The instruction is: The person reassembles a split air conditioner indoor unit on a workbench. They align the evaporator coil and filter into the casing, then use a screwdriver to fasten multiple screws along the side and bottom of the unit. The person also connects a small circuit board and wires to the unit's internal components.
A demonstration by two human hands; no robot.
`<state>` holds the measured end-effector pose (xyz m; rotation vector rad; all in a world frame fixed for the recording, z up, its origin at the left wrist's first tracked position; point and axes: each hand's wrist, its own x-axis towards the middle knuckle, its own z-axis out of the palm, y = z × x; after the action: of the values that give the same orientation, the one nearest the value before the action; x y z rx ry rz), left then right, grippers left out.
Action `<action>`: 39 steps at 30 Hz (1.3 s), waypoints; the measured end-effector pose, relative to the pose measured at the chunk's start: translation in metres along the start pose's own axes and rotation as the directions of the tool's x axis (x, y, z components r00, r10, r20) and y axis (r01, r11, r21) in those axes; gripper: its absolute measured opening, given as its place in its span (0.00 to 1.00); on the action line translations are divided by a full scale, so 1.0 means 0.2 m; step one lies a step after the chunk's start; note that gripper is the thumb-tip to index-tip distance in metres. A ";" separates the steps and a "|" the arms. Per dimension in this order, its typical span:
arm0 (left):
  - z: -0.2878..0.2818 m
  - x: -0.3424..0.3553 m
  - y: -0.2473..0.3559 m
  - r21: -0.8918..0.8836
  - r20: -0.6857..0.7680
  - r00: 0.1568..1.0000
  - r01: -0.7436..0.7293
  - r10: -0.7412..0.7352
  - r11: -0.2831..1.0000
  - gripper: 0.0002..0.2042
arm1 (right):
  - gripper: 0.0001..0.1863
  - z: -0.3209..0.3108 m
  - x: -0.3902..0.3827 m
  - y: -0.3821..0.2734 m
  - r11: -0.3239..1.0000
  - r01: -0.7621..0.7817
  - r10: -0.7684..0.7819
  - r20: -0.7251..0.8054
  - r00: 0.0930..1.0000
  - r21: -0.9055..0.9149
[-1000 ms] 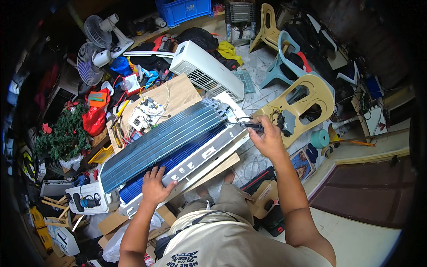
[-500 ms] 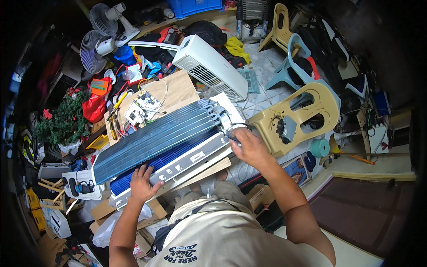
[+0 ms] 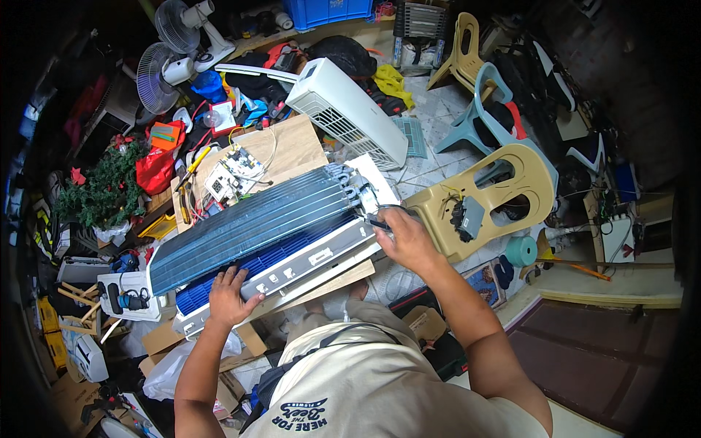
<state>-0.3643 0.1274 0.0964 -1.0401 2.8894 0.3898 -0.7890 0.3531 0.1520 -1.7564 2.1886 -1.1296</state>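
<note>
Along the air-conditioner unit [image 3: 301, 266], our left hand [image 3: 230, 296] rests spread, our right grip [image 3: 405, 237] wrapped round a dark tool [image 3: 380, 225]. Coil [image 3: 248, 230] and blower [image 3: 197, 293] remain in; a circuit board [image 3: 235, 171] lies out.

Air-conditioner [image 3: 248, 228] before circuit board [image 3: 235, 174], chairs [image 3: 440, 203] right

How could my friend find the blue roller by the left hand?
Start with the long, opened air-conditioner unit in front of the person. Between its dark finned panel and pale grey edge strip, beside the left hand, runs the blue roller. Its deep blue colour and closely set slats set it apart from both neighbours.
</note>
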 end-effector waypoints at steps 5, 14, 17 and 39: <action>0.01 -0.01 0.00 0.006 -0.030 0.999 -0.010 0.011 1.000 0.43 | 0.17 -0.06 0.09 -0.03 0.978 0.181 -0.172 0.089 0.981 -0.107; 0.02 -0.01 -0.01 -0.016 -0.063 0.998 -0.031 0.030 0.999 0.42 | 0.17 -0.07 0.17 -0.17 0.902 0.109 0.117 0.480 0.869 -0.417; 0.01 -0.01 -0.01 -0.001 -0.077 0.997 -0.029 0.029 1.000 0.43 | 0.16 -0.07 0.18 -0.21 0.864 0.099 0.132 0.413 0.901 -0.494; 0.01 -0.01 -0.01 0.018 -0.045 0.999 -0.013 0.014 1.000 0.42 | 0.11 -0.05 0.19 -0.19 0.826 0.367 -0.271 0.270 0.924 -0.427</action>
<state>-0.3624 0.1279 0.0944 -1.0410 2.9348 0.3456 -0.7765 0.3229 0.1947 -2.3895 2.2250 -0.4350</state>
